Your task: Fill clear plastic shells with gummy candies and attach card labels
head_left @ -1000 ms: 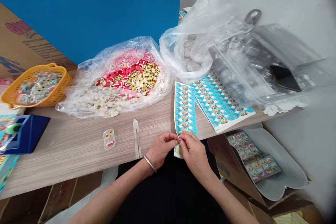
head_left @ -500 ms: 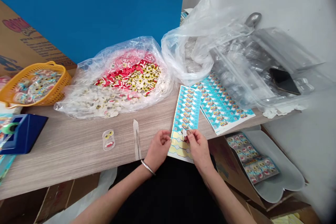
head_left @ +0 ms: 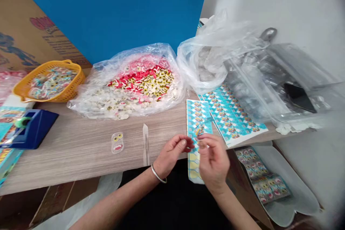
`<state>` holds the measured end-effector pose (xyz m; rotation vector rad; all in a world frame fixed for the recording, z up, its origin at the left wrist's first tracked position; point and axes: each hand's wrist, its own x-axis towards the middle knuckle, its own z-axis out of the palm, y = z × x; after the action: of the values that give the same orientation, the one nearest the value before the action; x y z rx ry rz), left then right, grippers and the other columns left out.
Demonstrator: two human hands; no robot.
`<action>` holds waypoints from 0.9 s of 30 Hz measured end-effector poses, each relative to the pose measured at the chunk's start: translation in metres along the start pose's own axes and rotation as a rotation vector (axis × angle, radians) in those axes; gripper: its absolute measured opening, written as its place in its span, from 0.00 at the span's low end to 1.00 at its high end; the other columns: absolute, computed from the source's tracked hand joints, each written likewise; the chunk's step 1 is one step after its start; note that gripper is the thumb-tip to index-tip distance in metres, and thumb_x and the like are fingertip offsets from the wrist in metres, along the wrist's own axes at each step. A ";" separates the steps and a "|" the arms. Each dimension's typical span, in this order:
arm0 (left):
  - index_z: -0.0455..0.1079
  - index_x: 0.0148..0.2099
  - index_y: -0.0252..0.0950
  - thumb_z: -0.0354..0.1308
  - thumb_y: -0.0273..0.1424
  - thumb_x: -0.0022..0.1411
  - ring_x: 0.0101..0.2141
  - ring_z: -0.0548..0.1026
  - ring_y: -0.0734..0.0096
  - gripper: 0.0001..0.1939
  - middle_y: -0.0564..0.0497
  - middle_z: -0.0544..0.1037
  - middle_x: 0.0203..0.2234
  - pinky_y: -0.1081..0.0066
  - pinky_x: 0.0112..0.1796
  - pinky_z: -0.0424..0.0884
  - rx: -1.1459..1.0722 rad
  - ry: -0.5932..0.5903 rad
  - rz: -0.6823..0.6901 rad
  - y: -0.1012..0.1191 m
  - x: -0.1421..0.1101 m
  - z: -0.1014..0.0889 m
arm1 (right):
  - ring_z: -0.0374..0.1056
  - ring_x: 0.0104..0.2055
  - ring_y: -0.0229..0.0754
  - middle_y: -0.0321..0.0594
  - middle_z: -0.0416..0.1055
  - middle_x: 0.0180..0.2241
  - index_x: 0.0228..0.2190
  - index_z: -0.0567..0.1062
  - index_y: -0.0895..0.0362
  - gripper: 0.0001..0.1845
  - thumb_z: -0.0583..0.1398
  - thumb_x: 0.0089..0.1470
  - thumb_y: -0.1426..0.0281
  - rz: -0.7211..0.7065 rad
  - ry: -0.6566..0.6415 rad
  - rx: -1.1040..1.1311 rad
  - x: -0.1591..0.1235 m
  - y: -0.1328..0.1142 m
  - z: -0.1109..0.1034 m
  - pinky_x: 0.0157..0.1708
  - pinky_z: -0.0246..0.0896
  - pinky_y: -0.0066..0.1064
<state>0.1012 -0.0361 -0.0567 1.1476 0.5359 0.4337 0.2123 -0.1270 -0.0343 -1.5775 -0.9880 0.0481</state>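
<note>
A sheet of blue stickers (head_left: 193, 113) with cartoon prints lies at the table's front edge, its yellowish peeled part sticking out over my lap. My right hand (head_left: 214, 161) is over its right side, thumb and forefinger pinched on a small blue sticker (head_left: 199, 129) lifted off the sheet. Just left of it, my left hand (head_left: 175, 152) has loosely bent fingers, slightly apart, with nothing visible in them. A clear plastic blister (head_left: 118, 143) with two yellow eyes and a red mouth piece lies to the left. Between it and my left hand rest tweezers (head_left: 146, 145) on a pale strip.
A clear bag (head_left: 126, 82) of red and yellow-white pieces lies behind. An orange basket (head_left: 78, 81) and a blue tape dispenser (head_left: 44, 127) stand left. More sticker sheets (head_left: 234, 116), a tub of clear blisters (head_left: 256, 93) and a phone (head_left: 299, 97) are right.
My right hand has lifted a sticker off the sheet and turned it. My left hand has left the sheet's edge and moved close to my right fingers. The view has shifted slightly.
</note>
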 end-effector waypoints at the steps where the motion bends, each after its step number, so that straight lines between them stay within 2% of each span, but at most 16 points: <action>1: 0.73 0.46 0.38 0.51 0.42 0.68 0.38 0.74 0.67 0.16 0.47 0.77 0.38 0.65 0.44 0.69 -0.217 0.077 -0.038 0.009 -0.005 0.000 | 0.70 0.44 0.45 0.42 0.73 0.39 0.39 0.73 0.54 0.07 0.58 0.59 0.76 -0.137 -0.085 -0.094 -0.002 -0.002 0.009 0.46 0.66 0.43; 2: 0.73 0.45 0.37 0.53 0.43 0.66 0.37 0.74 0.69 0.16 0.48 0.77 0.37 0.67 0.43 0.69 -0.367 0.150 -0.059 0.017 -0.010 -0.002 | 0.69 0.44 0.46 0.43 0.73 0.39 0.40 0.74 0.54 0.09 0.59 0.58 0.77 -0.259 -0.151 -0.165 -0.005 -0.004 0.019 0.46 0.66 0.43; 4: 0.72 0.40 0.36 0.62 0.41 0.60 0.34 0.73 0.73 0.14 0.51 0.76 0.33 0.72 0.40 0.68 -0.474 0.284 -0.080 0.030 -0.020 -0.012 | 0.69 0.45 0.48 0.44 0.74 0.40 0.42 0.74 0.54 0.12 0.60 0.57 0.79 -0.412 -0.272 -0.239 -0.007 -0.007 0.041 0.47 0.65 0.45; 6: 0.70 0.37 0.35 0.68 0.37 0.54 0.30 0.71 0.76 0.13 0.53 0.76 0.29 0.74 0.35 0.68 -0.454 0.427 -0.102 0.037 -0.030 -0.034 | 0.68 0.48 0.49 0.45 0.75 0.43 0.44 0.74 0.55 0.13 0.59 0.58 0.77 -0.470 -0.464 -0.207 -0.005 -0.014 0.061 0.49 0.64 0.46; 8: 0.69 0.35 0.36 0.69 0.38 0.51 0.28 0.71 0.75 0.15 0.54 0.75 0.28 0.73 0.32 0.68 -0.368 0.565 -0.113 0.039 -0.041 -0.067 | 0.67 0.51 0.49 0.46 0.74 0.46 0.46 0.74 0.56 0.13 0.57 0.61 0.75 -0.454 -0.627 -0.110 0.001 -0.021 0.079 0.50 0.64 0.44; 10: 0.69 0.35 0.36 0.68 0.40 0.51 0.29 0.72 0.72 0.16 0.53 0.75 0.27 0.71 0.32 0.70 -0.187 0.647 -0.135 0.042 -0.056 -0.105 | 0.67 0.52 0.49 0.48 0.72 0.48 0.48 0.73 0.57 0.14 0.57 0.61 0.73 -0.390 -0.631 -0.071 0.011 -0.026 0.097 0.52 0.63 0.45; 12: 0.70 0.35 0.35 0.67 0.41 0.51 0.30 0.72 0.70 0.16 0.52 0.75 0.26 0.72 0.31 0.70 0.034 0.669 -0.160 0.047 -0.073 -0.140 | 0.64 0.55 0.52 0.51 0.69 0.53 0.52 0.72 0.57 0.18 0.59 0.60 0.70 -0.311 -0.598 -0.081 0.019 -0.030 0.121 0.54 0.59 0.48; 14: 0.71 0.36 0.34 0.64 0.42 0.54 0.29 0.71 0.72 0.16 0.52 0.75 0.26 0.73 0.30 0.69 0.183 0.642 -0.183 0.054 -0.087 -0.169 | 0.62 0.57 0.55 0.52 0.67 0.55 0.55 0.69 0.57 0.25 0.63 0.56 0.65 -0.226 -0.716 -0.053 0.023 -0.032 0.149 0.55 0.57 0.50; 16: 0.71 0.36 0.34 0.62 0.42 0.56 0.27 0.70 0.74 0.15 0.52 0.75 0.26 0.73 0.29 0.68 0.269 0.599 -0.210 0.059 -0.096 -0.189 | 0.67 0.52 0.51 0.47 0.73 0.49 0.52 0.70 0.55 0.23 0.63 0.54 0.67 -0.080 -0.913 0.036 0.022 -0.033 0.179 0.51 0.61 0.46; 18: 0.71 0.35 0.34 0.60 0.43 0.57 0.23 0.68 0.75 0.15 0.53 0.74 0.23 0.74 0.27 0.65 0.333 0.572 -0.250 0.061 -0.100 -0.204 | 0.72 0.42 0.45 0.40 0.77 0.39 0.44 0.74 0.55 0.13 0.60 0.54 0.71 0.094 -1.041 0.103 0.017 -0.032 0.203 0.43 0.64 0.38; 21: 0.70 0.35 0.35 0.59 0.43 0.57 0.19 0.65 0.76 0.14 0.57 0.69 0.17 0.75 0.22 0.60 0.426 0.590 -0.307 0.057 -0.099 -0.220 | 0.70 0.32 0.40 0.35 0.75 0.28 0.32 0.75 0.55 0.05 0.58 0.54 0.72 0.311 -1.086 0.137 0.010 -0.031 0.225 0.34 0.61 0.31; 24: 0.70 0.36 0.37 0.60 0.41 0.57 0.18 0.63 0.76 0.13 0.59 0.67 0.15 0.75 0.21 0.56 0.539 0.609 -0.345 0.048 -0.098 -0.230 | 0.66 0.25 0.38 0.31 0.71 0.23 0.33 0.73 0.55 0.05 0.58 0.52 0.71 0.485 -1.085 0.132 0.005 -0.029 0.233 0.28 0.58 0.29; 27: 0.67 0.41 0.38 0.62 0.38 0.55 0.19 0.66 0.74 0.14 0.59 0.70 0.18 0.74 0.23 0.57 0.630 0.645 -0.336 0.039 -0.097 -0.235 | 0.66 0.25 0.38 0.31 0.71 0.24 0.37 0.70 0.55 0.09 0.59 0.50 0.74 0.520 -1.081 0.043 0.001 -0.027 0.237 0.28 0.57 0.28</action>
<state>-0.1197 0.0939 -0.0762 1.4741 1.4829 0.3426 0.0708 0.0593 -0.0793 -1.7183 -1.3058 1.3838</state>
